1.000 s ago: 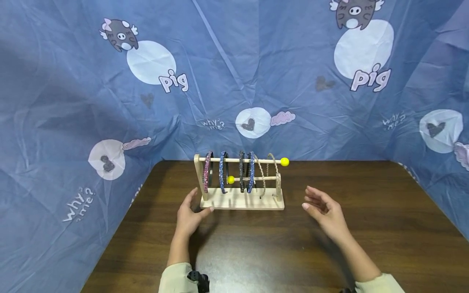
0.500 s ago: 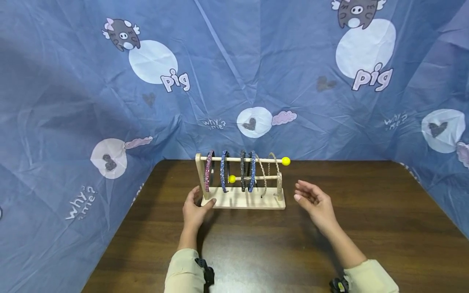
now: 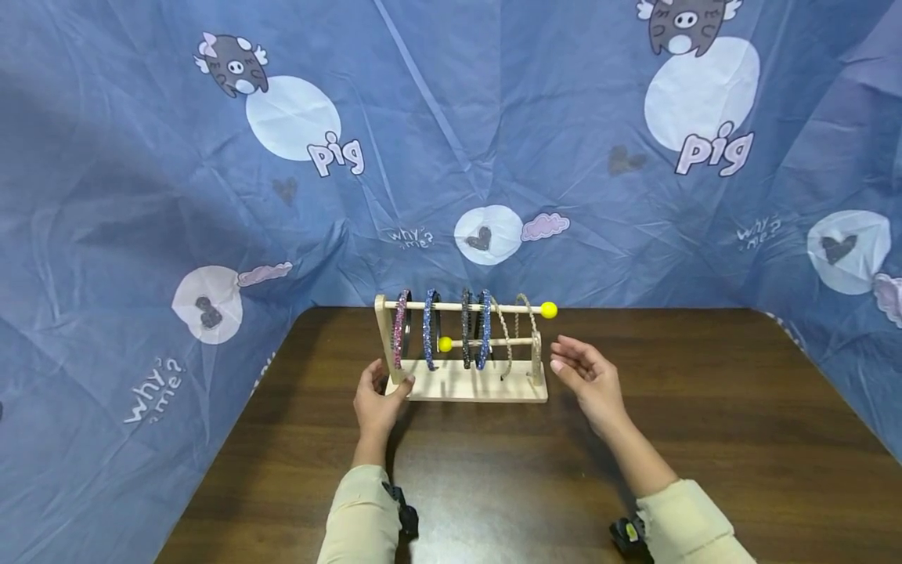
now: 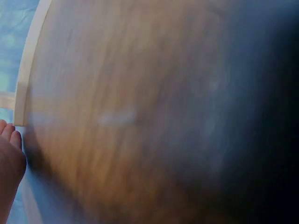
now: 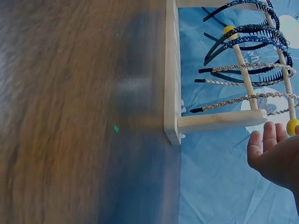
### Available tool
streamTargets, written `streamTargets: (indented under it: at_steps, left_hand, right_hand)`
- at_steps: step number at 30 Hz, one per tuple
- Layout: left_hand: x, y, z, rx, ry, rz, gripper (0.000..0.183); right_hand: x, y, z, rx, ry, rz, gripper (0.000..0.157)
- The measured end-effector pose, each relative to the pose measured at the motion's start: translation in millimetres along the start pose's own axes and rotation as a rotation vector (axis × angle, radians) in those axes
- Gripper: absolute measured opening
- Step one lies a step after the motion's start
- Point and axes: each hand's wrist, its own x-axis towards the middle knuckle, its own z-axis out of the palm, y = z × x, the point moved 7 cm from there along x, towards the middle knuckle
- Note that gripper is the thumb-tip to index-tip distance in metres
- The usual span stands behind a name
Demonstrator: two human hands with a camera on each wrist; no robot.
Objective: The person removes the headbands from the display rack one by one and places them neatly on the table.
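Note:
A pale wooden headband rack [image 3: 437,389] stands upright on the table, with two rods tipped by yellow balls. Several headbands hang on it: a pink glittery headband [image 3: 399,333], blue glittery ones [image 3: 427,333], a black headband [image 3: 466,333] and thin beige braided ones [image 3: 506,345]. My left hand [image 3: 377,403] is at the rack's left end, fingers beside the post and thumb over the base corner; whether it bears on the wood I cannot tell. Just off the rack's right end, my right hand [image 3: 592,388] holds nothing, its fingers loosely bent, near a yellow ball [image 5: 292,127].
The brown wooden table [image 3: 493,486] reaches back to a blue cloth [image 3: 395,141] printed with pigs, which hangs behind and at both sides. Dark wrist cameras sit at both sleeves. Much of the left wrist view is blurred or dark.
My right hand has moved left and slightly away from me, closer to the rack's right end. The left hand has shifted right onto the left corner of the base. The rack stays in place.

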Motion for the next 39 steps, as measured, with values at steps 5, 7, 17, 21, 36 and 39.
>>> streamTargets:
  at_steps: [5, 7, 17, 21, 36, 39]
  left_hand:
    - [0.2, -4.8, 0.4, 0.005, 0.006, -0.016, 0.068]
    - [0.4, -5.6, 1.6, 0.025, -0.003, -0.021, 0.069]
    - [0.6, -7.5, 6.4, 0.1, -0.042, -0.001, 0.071]
    - [-0.1, -5.6, 8.5, 0.169, -0.076, 0.022, 0.074]
    - [-0.8, -7.4, 10.9, 0.261, -0.1, 0.02, 0.079]
    - [-1.1, -8.1, 11.1, 0.258, -0.101, 0.019, 0.079]
  right_hand:
    - [4, 5, 4.6, 0.038, 0.0, 0.011, 0.044]
    - [5, 7, 6.2, 0.047, 0.001, 0.018, 0.044]
    - [8, 8, 15.8, 0.048, -0.018, 0.032, 0.042]
    - [8, 11, 18.4, 0.026, -0.021, 0.033, 0.038]
    - [9, 9, 20.4, -0.046, 0.03, -0.009, 0.02]
    - [8, 4, 21.9, -0.049, 0.032, -0.025, 0.018]
